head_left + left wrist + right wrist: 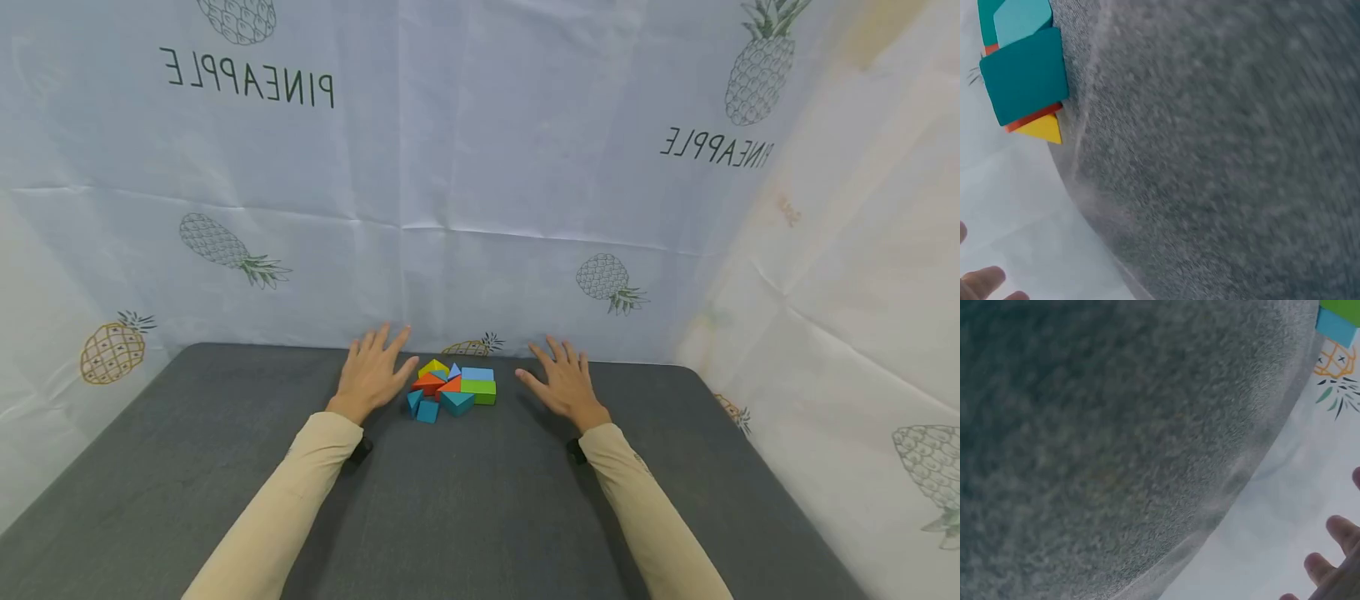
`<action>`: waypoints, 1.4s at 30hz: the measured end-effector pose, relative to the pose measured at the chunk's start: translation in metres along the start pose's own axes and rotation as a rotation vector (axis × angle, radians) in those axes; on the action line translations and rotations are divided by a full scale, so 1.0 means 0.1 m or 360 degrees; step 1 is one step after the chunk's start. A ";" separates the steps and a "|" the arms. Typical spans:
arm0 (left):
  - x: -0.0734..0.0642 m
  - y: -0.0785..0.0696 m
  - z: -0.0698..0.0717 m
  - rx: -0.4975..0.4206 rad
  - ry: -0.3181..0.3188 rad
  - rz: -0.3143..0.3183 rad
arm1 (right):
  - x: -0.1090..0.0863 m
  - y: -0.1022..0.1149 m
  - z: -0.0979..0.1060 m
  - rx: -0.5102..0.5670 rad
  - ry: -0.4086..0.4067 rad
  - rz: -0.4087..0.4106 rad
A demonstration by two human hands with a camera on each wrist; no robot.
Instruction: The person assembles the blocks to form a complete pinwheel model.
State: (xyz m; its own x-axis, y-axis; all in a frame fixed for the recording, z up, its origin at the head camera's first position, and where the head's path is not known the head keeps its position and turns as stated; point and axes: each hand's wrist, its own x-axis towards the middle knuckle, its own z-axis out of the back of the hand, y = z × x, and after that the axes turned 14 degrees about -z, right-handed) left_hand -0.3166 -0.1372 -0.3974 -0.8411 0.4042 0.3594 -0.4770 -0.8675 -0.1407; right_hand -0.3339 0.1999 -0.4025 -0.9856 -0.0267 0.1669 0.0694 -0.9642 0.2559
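Note:
Several coloured toy blocks lie in a close group near the table's far edge. Among them are a green block point(478, 392), a light blue block point(477, 374), a yellow block point(433, 367), red triangular blocks point(428, 383) and teal blocks point(457, 402). My left hand point(371, 375) is spread just left of the group, palm down and holding nothing. To the right, my right hand point(564, 383) has its fingers apart, also holding nothing. Some fingertips point(985, 281) show in the left wrist view, and others point(1341, 531) in the right wrist view. Neither hand touches a block.
The dark grey table point(465, 517) has rounded far corners. Behind it hangs a pale cloth point(495, 167) printed with pineapples and reversed lettering, and more cloth point(862, 333) rises along the right side. A dark wrist device point(360, 452) sits under the left cuff.

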 end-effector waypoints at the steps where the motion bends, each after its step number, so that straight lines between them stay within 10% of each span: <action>1: 0.01 -0.01 0.00 -0.0003 -0.0005 -0.0003 | 0.00 0.00 0.00 0.0007 -0.0003 0.0004; 42: 0.19 -0.43 -0.12 -0.0265 0.0109 -0.0075 | -0.11 0.26 -0.09 0.0411 0.0258 0.0086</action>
State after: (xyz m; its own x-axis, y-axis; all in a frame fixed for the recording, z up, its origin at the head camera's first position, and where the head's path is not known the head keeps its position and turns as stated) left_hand -0.3157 -0.0887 -0.3959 -0.8294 0.4672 0.3063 -0.5473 -0.7894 -0.2781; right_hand -0.3224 0.1728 -0.4061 -0.9897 -0.1379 0.0382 0.1389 -0.8619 0.4877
